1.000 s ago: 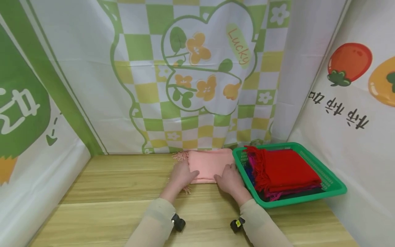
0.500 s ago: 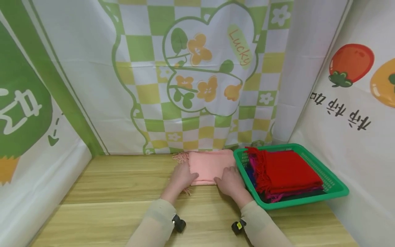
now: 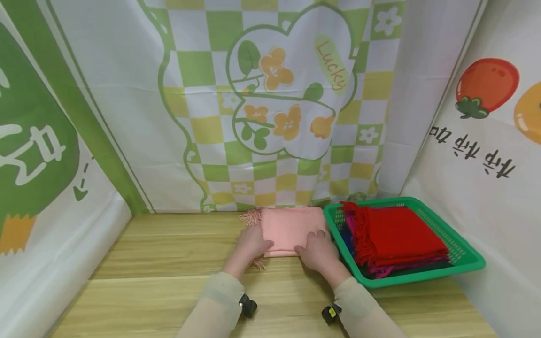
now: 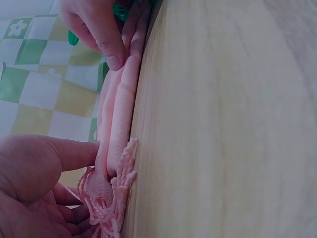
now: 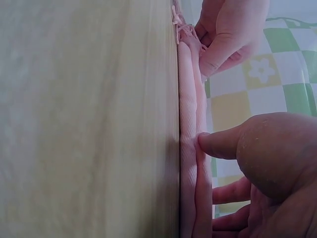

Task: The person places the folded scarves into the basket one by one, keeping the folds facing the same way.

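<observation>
Pink wool-like cloth sits under both hands at the lower middle of the head view, and the grip on it is what matters. The left hand (image 3: pixel 250 244) takes the folded pink scarf (image 3: pixel 291 227) at its left end, thumb pressed against the near folded edge in the left wrist view, the other fingers apparently curled behind the fringe (image 4: pixel 115 198), though that part is crowded and hard to read. The right hand (image 3: pixel 318 249) holds the right end the same way: in the right wrist view its thumb tip pushes into the stacked layers from the near side, so each hand pinches one end of the bundle.

From the hands outward, the scarf lies directly ahead of them, its long axis running left to right across the frame, parallel to the backdrop. Its near edge rests on the wooden table (image 3: pixel 169 281); its far edge reaches the foot of the checked cloth backdrop (image 3: pixel 270 94).

Just to the right, the scarf's right end touches or nearly touches the rim of the green basket (image 3: pixel 469 256), which holds a stack of folded scarves topped by a red scarf (image 3: pixel 401 232). The right hand is the nearer to that basket.
</observation>
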Demonstrator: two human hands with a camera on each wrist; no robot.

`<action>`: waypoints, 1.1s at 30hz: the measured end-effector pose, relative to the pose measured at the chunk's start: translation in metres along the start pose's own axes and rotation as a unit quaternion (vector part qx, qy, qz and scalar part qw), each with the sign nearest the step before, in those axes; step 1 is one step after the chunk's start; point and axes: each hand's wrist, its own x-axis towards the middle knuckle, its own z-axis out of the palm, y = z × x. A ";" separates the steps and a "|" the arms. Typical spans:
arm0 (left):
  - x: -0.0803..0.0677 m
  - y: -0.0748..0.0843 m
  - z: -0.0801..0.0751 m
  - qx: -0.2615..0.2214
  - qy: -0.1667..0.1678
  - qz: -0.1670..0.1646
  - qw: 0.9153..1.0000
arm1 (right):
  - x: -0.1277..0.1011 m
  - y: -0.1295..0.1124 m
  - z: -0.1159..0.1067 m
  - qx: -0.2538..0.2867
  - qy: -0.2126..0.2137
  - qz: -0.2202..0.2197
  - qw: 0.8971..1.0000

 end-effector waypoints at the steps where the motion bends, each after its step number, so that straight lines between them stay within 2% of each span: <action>1: 0.000 0.000 0.001 0.002 0.000 0.001 1.000 | 0.000 0.000 0.000 0.001 0.000 0.001 1.000; 7: 0.000 -0.002 0.003 0.013 -0.001 0.008 1.000 | 0.000 0.004 0.003 0.010 0.012 -0.004 1.000; 13: -0.003 -0.001 -0.001 0.022 -0.011 0.013 1.000 | 0.003 0.009 0.004 0.027 0.036 -0.003 0.999; 22: -0.003 -0.004 -0.004 0.014 -0.011 0.005 1.000 | 0.003 0.008 0.005 0.037 0.027 0.009 0.999; 33: -0.001 -0.006 -0.005 0.011 -0.021 0.008 1.000 | 0.004 0.008 0.007 0.043 0.040 0.017 0.998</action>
